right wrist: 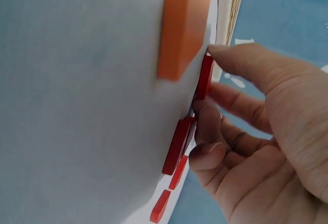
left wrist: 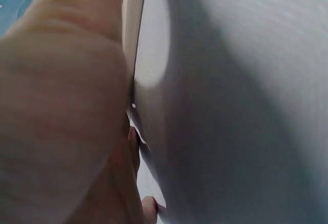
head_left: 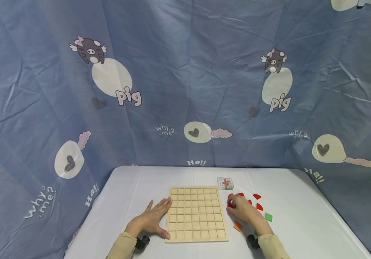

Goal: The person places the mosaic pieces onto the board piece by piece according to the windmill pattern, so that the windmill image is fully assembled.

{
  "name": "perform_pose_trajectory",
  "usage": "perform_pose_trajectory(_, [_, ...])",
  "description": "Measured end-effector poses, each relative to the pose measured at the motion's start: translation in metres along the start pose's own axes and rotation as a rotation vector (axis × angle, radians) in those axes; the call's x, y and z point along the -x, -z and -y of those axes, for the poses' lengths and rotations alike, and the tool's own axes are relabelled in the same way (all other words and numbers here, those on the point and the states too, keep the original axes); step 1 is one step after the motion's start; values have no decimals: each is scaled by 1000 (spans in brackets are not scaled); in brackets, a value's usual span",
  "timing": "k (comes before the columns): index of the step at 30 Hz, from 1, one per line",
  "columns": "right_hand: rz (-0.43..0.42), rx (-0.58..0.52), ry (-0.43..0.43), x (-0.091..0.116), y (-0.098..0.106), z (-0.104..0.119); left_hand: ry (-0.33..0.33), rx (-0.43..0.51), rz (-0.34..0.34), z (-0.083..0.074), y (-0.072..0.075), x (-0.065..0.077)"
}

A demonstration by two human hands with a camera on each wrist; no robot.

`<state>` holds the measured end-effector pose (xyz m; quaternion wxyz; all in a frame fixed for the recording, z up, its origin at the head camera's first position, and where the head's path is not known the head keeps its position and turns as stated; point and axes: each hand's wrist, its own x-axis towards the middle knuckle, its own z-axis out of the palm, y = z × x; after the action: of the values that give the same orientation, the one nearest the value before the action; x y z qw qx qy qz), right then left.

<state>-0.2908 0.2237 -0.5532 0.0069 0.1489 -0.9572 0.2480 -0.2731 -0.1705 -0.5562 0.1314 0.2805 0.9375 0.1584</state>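
A square wooden grid board (head_left: 196,214) lies flat on the table, its squares bare. My left hand (head_left: 153,217) has its fingers spread against the board's left edge, thumb at the near corner. In the left wrist view the heel of that hand (left wrist: 61,111) fills the left side, beside the board's edge (left wrist: 134,24). Right of the board, my right hand (head_left: 241,208) pinches a flat red piece (right wrist: 205,75) between thumb and fingers, low at the table. Just beyond its curled lower fingers lies another red piece (right wrist: 177,147).
Red quarter-round pieces (head_left: 259,207) lie scattered beyond the right hand. An orange tile (head_left: 238,226) sits nearer me, and a green tile (head_left: 268,217) is right of the forearm. A stack of pattern cards (head_left: 225,183) rests by the board's far right corner.
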Motion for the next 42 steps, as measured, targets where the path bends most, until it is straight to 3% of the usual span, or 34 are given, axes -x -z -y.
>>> perform_pose_trajectory(6, [-18, -11, -73, -1, -1, 5, -7, 10, -11, -1, 0, 1])
perform_pose_trajectory(20, [5, 103, 84, 5, 7, -5, -10, 23, 0, -1, 1, 2])
perform_pose_trajectory(32, [30, 91, 150, 4, 7, -8, -20, 29, 0, 1, -1, 2])
perform_pose_trajectory(42, [24, 85, 82, 3, 7, -5, -30, 23, 0, 3, -2, 1])
